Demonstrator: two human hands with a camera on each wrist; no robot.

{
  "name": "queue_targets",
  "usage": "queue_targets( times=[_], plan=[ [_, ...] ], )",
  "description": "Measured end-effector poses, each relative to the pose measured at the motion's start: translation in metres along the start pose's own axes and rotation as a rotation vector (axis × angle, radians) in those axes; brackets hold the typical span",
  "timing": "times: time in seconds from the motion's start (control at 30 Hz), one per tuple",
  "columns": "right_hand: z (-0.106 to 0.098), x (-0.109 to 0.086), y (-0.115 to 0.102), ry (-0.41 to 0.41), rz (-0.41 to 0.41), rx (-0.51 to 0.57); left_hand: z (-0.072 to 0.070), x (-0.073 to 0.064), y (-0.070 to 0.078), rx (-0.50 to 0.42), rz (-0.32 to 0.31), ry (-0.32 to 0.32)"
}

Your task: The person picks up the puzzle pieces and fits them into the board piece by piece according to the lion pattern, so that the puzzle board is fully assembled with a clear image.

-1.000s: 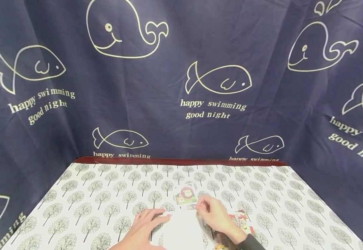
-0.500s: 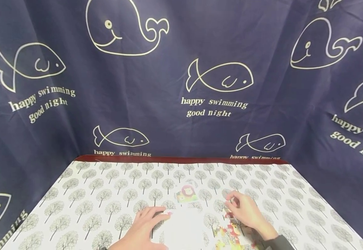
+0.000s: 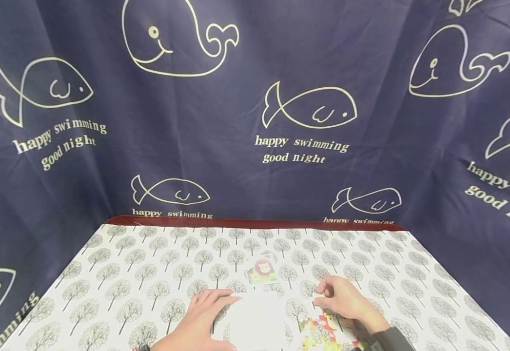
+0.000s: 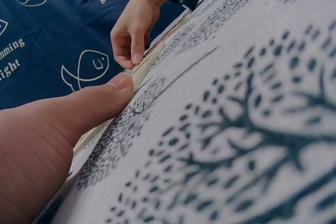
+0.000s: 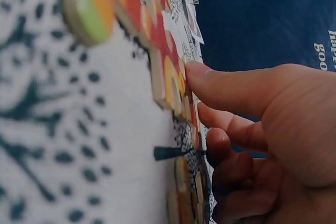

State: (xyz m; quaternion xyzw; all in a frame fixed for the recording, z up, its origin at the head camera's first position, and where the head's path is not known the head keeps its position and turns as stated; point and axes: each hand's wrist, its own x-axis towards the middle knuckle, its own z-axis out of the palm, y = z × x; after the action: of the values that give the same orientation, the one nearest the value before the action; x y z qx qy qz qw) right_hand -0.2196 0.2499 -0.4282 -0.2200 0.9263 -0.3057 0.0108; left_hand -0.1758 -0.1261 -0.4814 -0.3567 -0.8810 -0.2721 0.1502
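A white rectangular board [image 3: 257,319], washed out by glare, lies in front of the body. My left hand [image 3: 204,317] rests at its upper left corner, and the left wrist view shows the straight thumb [image 4: 123,82] against the thin pale edge; the other fingers are hidden there. My right hand [image 3: 343,297], its fingers bent, is at the far side of loose jigsaw puzzle pieces [image 3: 323,331] in red, orange and yellow. In the right wrist view its thumb [image 5: 202,80] overlaps the pieces; I cannot tell whether it pinches one.
Behind the board lies a picture card [image 3: 262,270] with a lion on it. A white cloth with tree prints [image 3: 127,273] covers the table, whose dark red far edge [image 3: 255,223] shows. A navy curtain [image 3: 220,136] with whale and fish drawings hangs around.
My right hand has moved right from the board's upper right corner to the puzzle pieces, then lowered slightly. My left hand has stayed at the board.
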Motion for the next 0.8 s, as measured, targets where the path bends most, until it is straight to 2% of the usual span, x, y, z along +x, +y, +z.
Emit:
queue_targets(
  times=[0.27,0.37,0.5,0.6,0.67,0.8],
  plan=[
    [-0.003,0.001,0.003,-0.009,-0.033,0.043,-0.002,0.001,0.001,-0.035,-0.057,-0.080],
    [-0.005,0.001,0.004,-0.042,-0.059,0.083,0.000,0.000,0.000,-0.004,-0.032,-0.060],
    [-0.005,0.004,-0.003,-0.029,-0.082,0.115,0.000,-0.001,0.000,0.032,-0.015,-0.026],
    [0.001,0.009,-0.014,0.023,-0.105,0.139,0.000,-0.001,0.001,0.033,-0.024,-0.031],
    [0.005,0.014,-0.023,0.053,-0.148,0.155,-0.001,0.000,0.002,0.044,-0.028,-0.030],
    [0.020,0.026,-0.041,0.021,-0.221,0.223,-0.002,0.001,0.003,0.057,-0.030,-0.027]
  ],
)
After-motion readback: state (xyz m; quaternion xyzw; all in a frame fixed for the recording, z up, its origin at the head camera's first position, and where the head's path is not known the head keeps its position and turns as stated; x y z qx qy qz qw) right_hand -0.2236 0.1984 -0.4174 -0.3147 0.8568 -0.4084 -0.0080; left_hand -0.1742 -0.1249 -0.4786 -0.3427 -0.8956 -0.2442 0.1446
